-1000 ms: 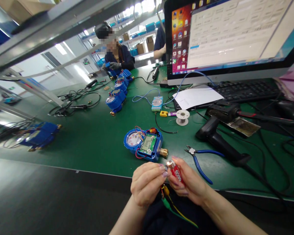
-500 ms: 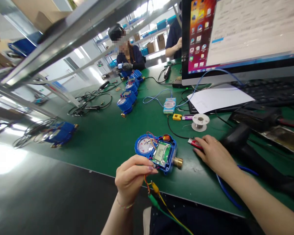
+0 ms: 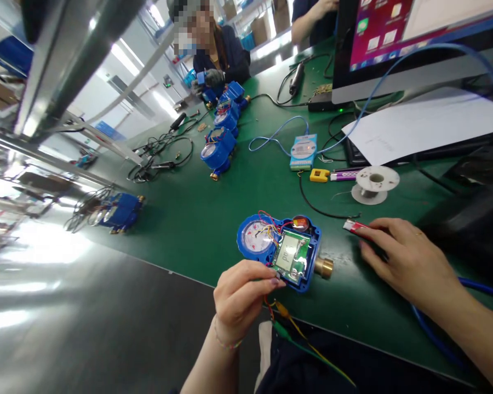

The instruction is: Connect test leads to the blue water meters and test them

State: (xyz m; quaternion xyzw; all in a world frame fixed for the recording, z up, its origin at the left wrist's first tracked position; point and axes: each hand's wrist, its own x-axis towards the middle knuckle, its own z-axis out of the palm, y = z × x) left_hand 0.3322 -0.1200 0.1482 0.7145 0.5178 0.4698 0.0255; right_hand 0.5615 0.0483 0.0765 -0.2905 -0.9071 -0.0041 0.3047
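Left hand pinches the wire leads at the near edge of the blue water meter. The meter lies flat on the green bench, long axis toward 3 o'clock, brass fitting leading. Right hand, fingers loosely spread, rests on the red lighter at the meter's 2 o'clock.

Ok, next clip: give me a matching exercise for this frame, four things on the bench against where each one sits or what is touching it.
Things:
1. red lighter
2. open blue meter
3. white spool
4. sheet of paper

Places:
A. lying over the keyboard below the monitor
B. under the fingertips of the right hand
C. beside the yellow connector, past the lighter
D. just beyond the left hand, which pinches wires at its near edge

Pairs: 1-B, 2-D, 3-C, 4-A
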